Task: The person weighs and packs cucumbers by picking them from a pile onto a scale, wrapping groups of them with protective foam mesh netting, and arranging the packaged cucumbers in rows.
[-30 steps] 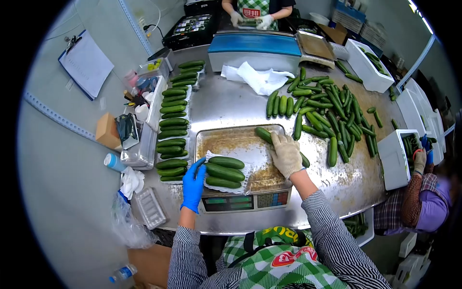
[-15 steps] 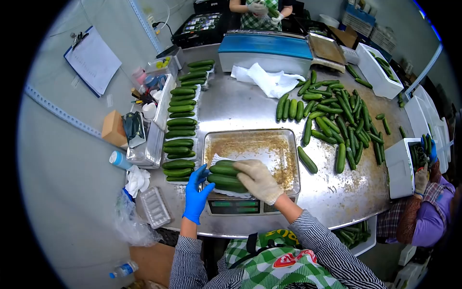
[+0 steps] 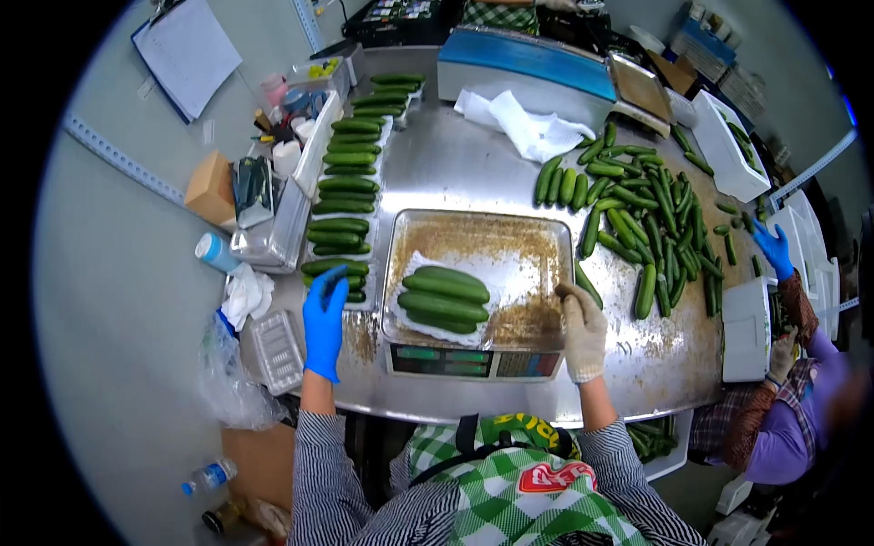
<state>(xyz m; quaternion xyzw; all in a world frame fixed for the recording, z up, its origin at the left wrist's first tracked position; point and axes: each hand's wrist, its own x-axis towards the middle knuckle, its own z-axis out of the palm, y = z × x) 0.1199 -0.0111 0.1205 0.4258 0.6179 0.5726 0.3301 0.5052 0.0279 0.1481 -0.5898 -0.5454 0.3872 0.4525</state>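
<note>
Three cucumbers (image 3: pixel 446 303) lie side by side on a white, ruffle-edged pad (image 3: pixel 421 266), which rests on the metal tray of a scale (image 3: pixel 533 238). My left hand (image 3: pixel 324 328), in a blue glove, is held left of the tray with fingers apart and nothing in it. Its fingertips are by the nearest cucumbers of a packed row (image 3: pixel 339 226). In a pale knitted glove, my right hand (image 3: pixel 583 335) hovers at the tray's right edge, fingers loosely bent and holding nothing. A single cucumber (image 3: pixel 587 286) lies just beyond its fingertips.
A large cucumber heap (image 3: pixel 669 223) covers the table's right side. White cloth (image 3: pixel 523 126) lies before a blue-topped machine (image 3: pixel 537 68). Clear plastic trays (image 3: pixel 273 350) sit at the left edge. At right, a co-worker's blue-gloved hand (image 3: pixel 774 250) is raised above a white box (image 3: pixel 746 337).
My hands have come off the cucumbers on the scale and moved apart, left hand leftward, right hand rightward. The co-worker's blue-gloved hand has risen from the box. The view has shifted.
</note>
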